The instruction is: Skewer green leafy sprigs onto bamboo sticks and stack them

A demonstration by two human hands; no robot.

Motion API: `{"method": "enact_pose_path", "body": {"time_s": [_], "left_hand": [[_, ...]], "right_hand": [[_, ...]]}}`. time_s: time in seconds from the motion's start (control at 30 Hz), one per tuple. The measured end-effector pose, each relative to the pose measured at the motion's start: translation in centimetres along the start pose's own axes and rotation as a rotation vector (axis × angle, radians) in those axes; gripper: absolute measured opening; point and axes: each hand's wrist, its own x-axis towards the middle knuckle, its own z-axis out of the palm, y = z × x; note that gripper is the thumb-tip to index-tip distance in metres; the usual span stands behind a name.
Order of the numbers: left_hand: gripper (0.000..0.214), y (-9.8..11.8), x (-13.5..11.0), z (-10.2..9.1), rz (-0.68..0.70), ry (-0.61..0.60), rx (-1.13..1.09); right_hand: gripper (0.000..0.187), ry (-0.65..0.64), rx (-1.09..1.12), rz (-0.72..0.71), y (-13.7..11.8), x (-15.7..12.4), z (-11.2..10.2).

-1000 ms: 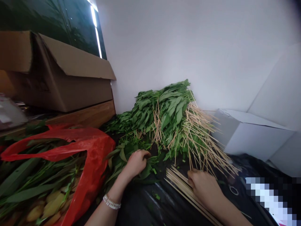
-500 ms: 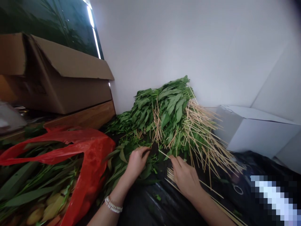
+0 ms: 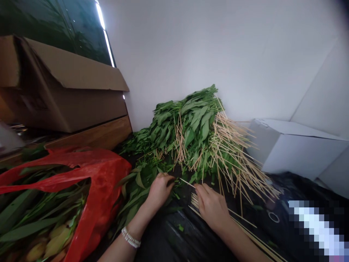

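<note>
My right hand [image 3: 212, 207] is closed on a thin wooden skewer [image 3: 187, 182], whose tip points left toward my other hand. Under that hand lies a bundle of loose skewers [image 3: 195, 202]. My left hand [image 3: 161, 189] has its fingers curled together beside cut green leaves [image 3: 140, 182]; what its fingertips pinch, if anything, is hidden. Beyond both hands rises a heap of leafy greens [image 3: 193, 120] threaded on skewers, with many bare skewer ends [image 3: 237, 153] fanning out to the right.
On the left, a red plastic bag [image 3: 106, 178] holds long leaves and yellowish pieces. Behind it an open cardboard box [image 3: 81, 105] stands by a wooden board [image 3: 109, 133]. To the right are a white box [image 3: 294, 153] and black plastic sheeting [image 3: 169, 236].
The whole view has shifted slightly. My right hand still holds the skewer, its tip a little lower, and my left hand stays curled near the leaves.
</note>
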Motion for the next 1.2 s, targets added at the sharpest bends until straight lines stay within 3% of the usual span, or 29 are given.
{"method": "enact_pose_path", "body": {"time_s": [0.2, 0.37, 0.47, 0.67, 1.2], "left_hand": [[0.017, 0.3, 0.4, -0.9, -0.051, 0.162, -0.365], [0.028, 0.8, 0.5, -1.0, -0.223, 0.041, -0.912], [0.038, 1.2, 0.4, -1.1, -0.289, -0.016, -1.078], [0.035, 1.7, 0.3, -1.4, -0.311, -0.052, -1.147], [0.024, 1.7, 0.4, -1.1, -0.294, 0.053, -1.058]], "right_hand": [[0.030, -0.017, 0.059, 0.023, 0.0, -0.1, -0.1], [0.031, 0.027, 0.096, -0.002, -0.1, -0.1, -0.1], [0.032, 0.043, 0.107, -0.024, 0.0, -0.1, -0.1], [0.033, 0.030, 0.110, -0.013, -0.2, -0.1, -0.4], [0.035, 0.053, 0.110, -0.020, -0.2, -0.2, -0.2]]}}
